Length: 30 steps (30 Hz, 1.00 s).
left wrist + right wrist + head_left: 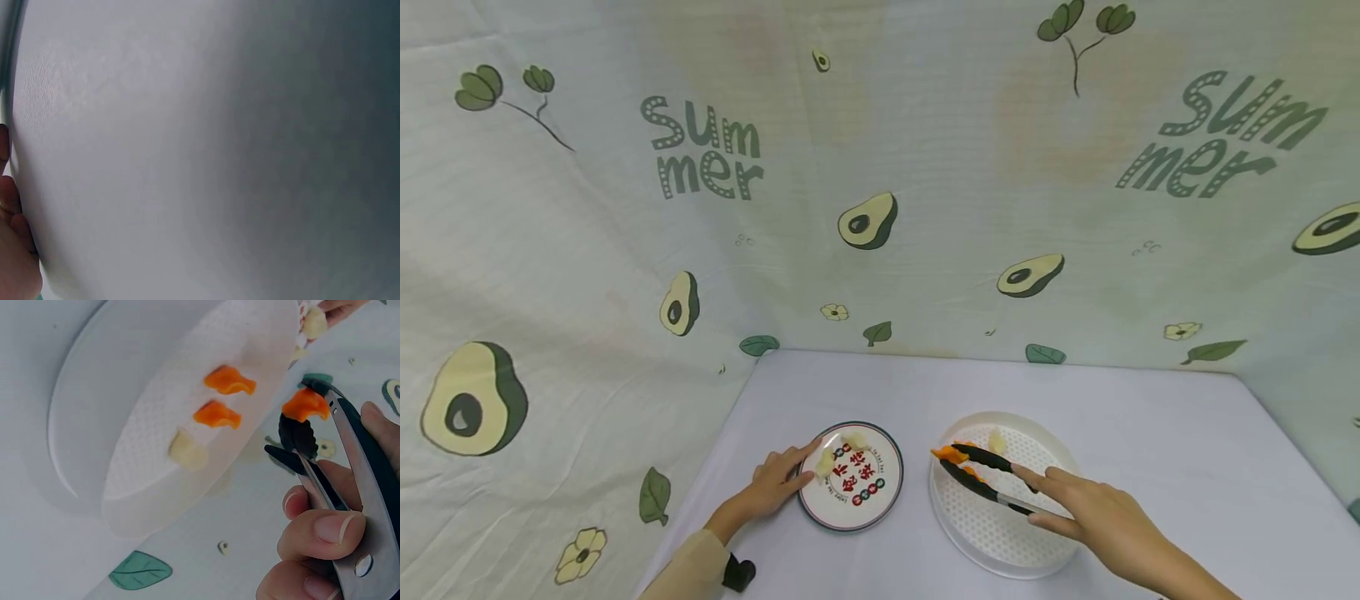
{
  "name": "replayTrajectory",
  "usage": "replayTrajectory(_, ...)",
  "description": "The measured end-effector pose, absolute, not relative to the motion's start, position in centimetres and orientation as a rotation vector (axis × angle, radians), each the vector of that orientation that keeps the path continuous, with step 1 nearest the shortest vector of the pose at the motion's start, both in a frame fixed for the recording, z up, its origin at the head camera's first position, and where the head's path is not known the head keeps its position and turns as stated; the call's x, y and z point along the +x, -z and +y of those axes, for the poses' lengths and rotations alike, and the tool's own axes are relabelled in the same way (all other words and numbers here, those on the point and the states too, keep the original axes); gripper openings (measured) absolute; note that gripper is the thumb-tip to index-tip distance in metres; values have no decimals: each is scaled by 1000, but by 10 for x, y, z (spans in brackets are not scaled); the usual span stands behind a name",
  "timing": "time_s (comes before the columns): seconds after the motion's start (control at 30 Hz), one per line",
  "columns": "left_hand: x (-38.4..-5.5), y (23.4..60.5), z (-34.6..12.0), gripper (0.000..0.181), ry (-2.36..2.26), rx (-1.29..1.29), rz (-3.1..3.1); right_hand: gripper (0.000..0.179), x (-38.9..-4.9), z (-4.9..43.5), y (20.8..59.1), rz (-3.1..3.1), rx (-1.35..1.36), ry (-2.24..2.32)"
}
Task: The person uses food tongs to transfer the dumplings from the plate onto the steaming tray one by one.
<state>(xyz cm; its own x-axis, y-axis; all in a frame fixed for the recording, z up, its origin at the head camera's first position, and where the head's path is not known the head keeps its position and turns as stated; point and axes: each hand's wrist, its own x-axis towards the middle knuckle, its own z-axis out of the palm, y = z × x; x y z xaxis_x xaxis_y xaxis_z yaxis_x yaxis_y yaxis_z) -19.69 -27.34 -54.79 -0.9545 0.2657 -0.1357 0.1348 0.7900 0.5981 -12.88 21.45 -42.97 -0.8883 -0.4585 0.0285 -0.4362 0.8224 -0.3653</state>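
My right hand (1093,508) holds black-tipped metal tongs (365,462), thumb and fingers around their arms. An orange wavy piece (306,404) is between the black tips, above the left rim of a round white perforated tray (1007,533). On the tray lie two more orange pieces (228,380) and a pale yellow piece (189,451). At left, my left hand (772,482) touches the rim of a small white plate (887,475) with red lettering, its index finger and thumb outstretched. Pale yellow pieces (825,462) lie on that plate. The left wrist view shows only fingertips at its edge.
A white table (1165,450) carries the plate and tray side by side. Cloth printed with avocados and leaves (940,167) hangs behind and along the left side. A black heart-shaped item (740,573) sits by the left sleeve (688,567).
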Motion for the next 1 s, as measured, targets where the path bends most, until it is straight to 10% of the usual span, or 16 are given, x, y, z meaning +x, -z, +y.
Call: replayTrajectory(1.0, -197, 553, -274, 60, -906, 286, 2778, 65, -129, 263, 458, 2878, -449, 460)
